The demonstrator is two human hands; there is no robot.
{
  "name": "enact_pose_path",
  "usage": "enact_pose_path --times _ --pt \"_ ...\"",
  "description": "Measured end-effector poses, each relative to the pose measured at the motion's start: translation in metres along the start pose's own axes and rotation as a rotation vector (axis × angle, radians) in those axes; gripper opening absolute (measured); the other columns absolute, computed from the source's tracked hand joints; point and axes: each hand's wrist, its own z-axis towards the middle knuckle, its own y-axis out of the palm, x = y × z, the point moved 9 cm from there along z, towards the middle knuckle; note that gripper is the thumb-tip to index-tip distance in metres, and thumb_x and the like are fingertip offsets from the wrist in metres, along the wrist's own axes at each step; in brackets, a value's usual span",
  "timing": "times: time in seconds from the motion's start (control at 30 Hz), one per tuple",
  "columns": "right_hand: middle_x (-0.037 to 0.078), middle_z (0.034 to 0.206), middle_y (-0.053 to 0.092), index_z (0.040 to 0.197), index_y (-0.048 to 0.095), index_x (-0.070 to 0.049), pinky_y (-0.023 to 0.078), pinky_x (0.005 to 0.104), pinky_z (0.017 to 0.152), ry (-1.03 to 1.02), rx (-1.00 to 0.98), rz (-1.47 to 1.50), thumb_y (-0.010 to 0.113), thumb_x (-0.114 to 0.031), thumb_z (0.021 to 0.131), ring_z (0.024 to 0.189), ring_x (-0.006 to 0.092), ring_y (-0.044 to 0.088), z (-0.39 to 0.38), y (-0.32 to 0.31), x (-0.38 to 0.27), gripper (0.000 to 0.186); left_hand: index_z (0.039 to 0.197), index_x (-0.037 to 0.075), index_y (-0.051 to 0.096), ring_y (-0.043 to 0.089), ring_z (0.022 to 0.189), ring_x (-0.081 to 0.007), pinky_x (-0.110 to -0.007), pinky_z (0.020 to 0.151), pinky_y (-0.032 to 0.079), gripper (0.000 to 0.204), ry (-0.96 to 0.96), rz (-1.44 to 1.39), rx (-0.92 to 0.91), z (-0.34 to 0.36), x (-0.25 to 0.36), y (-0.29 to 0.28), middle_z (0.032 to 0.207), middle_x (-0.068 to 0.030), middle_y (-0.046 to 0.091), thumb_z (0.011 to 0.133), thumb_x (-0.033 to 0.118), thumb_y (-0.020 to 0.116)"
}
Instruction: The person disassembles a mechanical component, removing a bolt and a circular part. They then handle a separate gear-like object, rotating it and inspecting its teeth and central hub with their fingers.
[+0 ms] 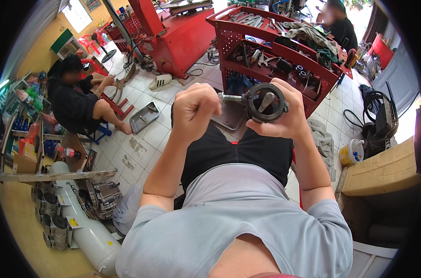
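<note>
My right hand [289, 109] grips a dark, thick metal ring tool [265, 117], fingers and thumb around its right side. A pale, rounded metal piece [267, 100] shows inside the ring's opening. A silvery threaded bolt [232, 97] sticks out from the ring's left side toward my left hand [199, 109]. That hand is closed, its curled fingers at the bolt's outer end; the exact grip is partly hidden. Below the tool, between my knees, lies a metal tray [230, 122], partly covered by my hands and legs.
Ahead stands a red tool cart [275, 39] with wrenches, rags and loose parts. A person [76, 97] sits on a low stool at left, beside a metal tray [144, 117] on the tiles. Another person [344, 28] is behind the cart. A white tank [87, 222] lies lower left.
</note>
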Motion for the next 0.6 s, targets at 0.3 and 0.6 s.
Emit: enact_pose_path --times 0.3,0.6 --pt "0.005 0.071 0.056 0.088 0.068 -0.004 0.042 0.0317 0.056 0.018 -0.009 -0.001 0.085 -0.025 0.054 0.061 0.0199 0.053 0.0 -0.002 0.001 0.044 0.102 0.002 0.062 0.058 0.072 -0.0097 -0.025 0.068 0.041 0.027 -0.062 0.048 0.012 -0.001 0.001 0.001 0.085 -0.0039 0.062 0.092 0.027 0.066" --pt "0.005 0.071 0.056 0.089 0.068 -0.004 0.042 0.0323 0.056 0.004 -0.005 -0.005 0.085 -0.025 0.054 0.061 0.02 0.053 0.0 0.0 0.0 0.044 0.096 0.006 0.067 0.055 0.067 -0.0089 -0.024 0.063 0.038 0.026 -0.155 0.11 0.087 0.002 0.008 0.001 0.074 -0.0013 0.061 0.089 0.031 0.069"
